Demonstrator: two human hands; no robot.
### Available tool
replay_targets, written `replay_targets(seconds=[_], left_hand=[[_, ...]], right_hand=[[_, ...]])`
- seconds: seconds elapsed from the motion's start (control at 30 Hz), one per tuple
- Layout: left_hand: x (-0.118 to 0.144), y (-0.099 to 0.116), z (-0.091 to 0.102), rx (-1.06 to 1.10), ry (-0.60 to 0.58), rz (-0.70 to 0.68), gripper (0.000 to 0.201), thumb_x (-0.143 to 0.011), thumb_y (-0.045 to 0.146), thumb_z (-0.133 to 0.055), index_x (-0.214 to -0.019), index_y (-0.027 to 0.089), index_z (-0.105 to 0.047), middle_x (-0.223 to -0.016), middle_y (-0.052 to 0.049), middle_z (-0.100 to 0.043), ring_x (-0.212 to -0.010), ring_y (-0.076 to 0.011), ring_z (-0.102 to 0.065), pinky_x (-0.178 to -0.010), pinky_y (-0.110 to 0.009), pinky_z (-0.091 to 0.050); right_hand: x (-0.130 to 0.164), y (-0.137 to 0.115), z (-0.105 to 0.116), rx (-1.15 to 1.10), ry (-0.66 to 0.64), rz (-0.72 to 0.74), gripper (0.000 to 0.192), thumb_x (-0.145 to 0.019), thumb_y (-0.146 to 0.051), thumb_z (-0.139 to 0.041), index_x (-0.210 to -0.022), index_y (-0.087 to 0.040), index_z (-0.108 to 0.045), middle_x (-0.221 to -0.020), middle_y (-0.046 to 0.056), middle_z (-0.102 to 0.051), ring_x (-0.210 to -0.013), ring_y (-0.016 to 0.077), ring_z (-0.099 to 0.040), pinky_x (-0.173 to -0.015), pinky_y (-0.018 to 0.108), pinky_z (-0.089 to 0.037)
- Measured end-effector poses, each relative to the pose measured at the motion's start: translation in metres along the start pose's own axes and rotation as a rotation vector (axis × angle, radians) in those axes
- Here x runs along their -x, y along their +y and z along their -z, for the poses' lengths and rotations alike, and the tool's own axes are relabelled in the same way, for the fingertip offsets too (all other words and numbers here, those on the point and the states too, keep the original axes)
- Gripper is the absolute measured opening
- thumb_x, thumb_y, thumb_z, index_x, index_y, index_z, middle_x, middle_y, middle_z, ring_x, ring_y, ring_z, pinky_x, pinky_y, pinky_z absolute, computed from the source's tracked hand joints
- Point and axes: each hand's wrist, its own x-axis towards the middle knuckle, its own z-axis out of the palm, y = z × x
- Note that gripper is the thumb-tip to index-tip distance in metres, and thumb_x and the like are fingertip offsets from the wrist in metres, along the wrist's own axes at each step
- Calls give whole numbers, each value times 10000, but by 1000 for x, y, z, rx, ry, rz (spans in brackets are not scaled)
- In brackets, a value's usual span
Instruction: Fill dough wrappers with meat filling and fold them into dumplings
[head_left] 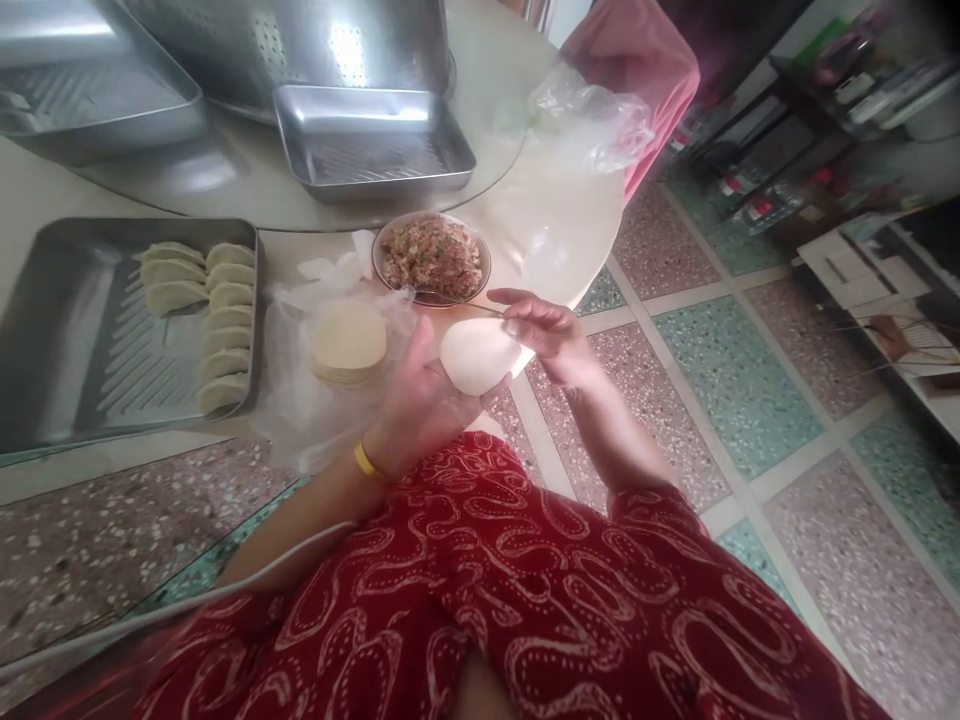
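Observation:
A round, pale dumpling wrapper (478,357) lies across the fingers of my left hand (420,410), whose thumb stands up beside its left edge. My right hand (551,335) pinches the wrapper's right edge with the thumb, the index finger stretched out above. Just beyond is a bowl (486,283) of minced filling (431,252). A thin spoon (442,296) rests in it, its handle reaching toward my right fingers. To the left of my left hand, a stack of wrappers (349,340) sits on clear plastic.
At left, a metal tray (67,320) holds two rows of folded dumplings (225,335). Another metal tray (375,185), a perforated metal pot (247,40) and a further tray (112,130) stand behind. A crumpled plastic bag (592,120) lies near a pink cloth (645,60) at the table's right.

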Motion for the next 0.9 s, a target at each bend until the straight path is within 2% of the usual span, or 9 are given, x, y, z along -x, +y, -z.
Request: replay_targets(seconds=[0.17,0.3,0.4,0.53,0.63,0.67,0.73,0.83,0.9], left_hand=[[0,3,-5,-12,-3,20,671,-965,657,-330,-1349,149,-541,-1215,-87,-692,-1245,-280,-597,-1064,-435,-520],[2,5,-11,-14,50,18,659,-969,652,-309,-1308,157,-580,-1178,-86,-710,-1170,-262,-638,-1026,-413,-548],[3,6,-11,-23,124,-12,616,-977,623,-323,-1263,158,-608,-1128,-80,-724,-1124,-238,-657,-1001,-378,-565],[4,6,2,-10,189,-67,563,-982,573,-357,-1220,141,-628,-1092,-97,-730,-1217,-253,-610,-1051,-380,-534],[3,6,13,-3,202,-63,533,-984,541,-367,-1209,141,-637,-1155,-105,-718,-1285,-260,-565,-1083,-383,-510],[2,6,15,-2,210,-66,531,-984,537,-367,-1202,139,-643,-1165,-106,-717,-1299,-264,-555,-1089,-388,-506],[1,6,18,-4,237,-80,529,-984,531,-366,-1182,137,-658,-1158,-105,-723,-1313,-276,-543,-1099,-399,-499],[-2,7,20,-1,262,-86,487,-981,507,-399,-1160,142,-668,-1117,-86,-736,-1318,-284,-538,-1103,-396,-497],[-4,8,21,9,245,-85,464,-968,503,-443,-1163,146,-665,-1104,-78,-739,-1320,-286,-536,-1100,-388,-499]], right_hand=[[-3,-5,-1,2,45,-12,206,-684,-440,-839,-747,-274,-736,-1140,5,-687,-1145,225,-614,-1014,435,-518],[-4,-7,-3,93,27,-3,236,-713,-488,-796,-784,-277,-718,-1188,10,-676,-1148,219,-621,-1016,439,-524],[-5,0,-1,275,51,75,254,-795,-512,-709,-870,-269,-709,-1233,34,-662,-1168,229,-619,-1041,464,-514],[-6,20,15,662,264,340,236,-893,-407,-605,-1038,-241,-690,-1218,76,-660,-1247,253,-558,-1110,511,-440],[-5,35,34,886,372,327,288,-900,-292,-524,-1143,-215,-659,-1173,105,-664,-1173,274,-580,-1035,546,-487],[-5,40,40,914,346,281,336,-891,-261,-500,-1189,-197,-641,-1146,117,-665,-1132,277,-594,-994,548,-513],[-5,48,48,877,200,183,443,-870,-235,-489,-1297,-158,-579,-1100,129,-663,-1062,264,-618,-932,526,-556],[-9,58,47,637,-27,86,525,-863,-302,-545,-1371,-179,-508,-1062,94,-662,-1011,218,-644,-915,462,-581],[-17,63,37,460,-36,57,494,-852,-401,-598,-1311,-224,-546,-1007,55,-667,-970,196,-657,-885,426,-589]])
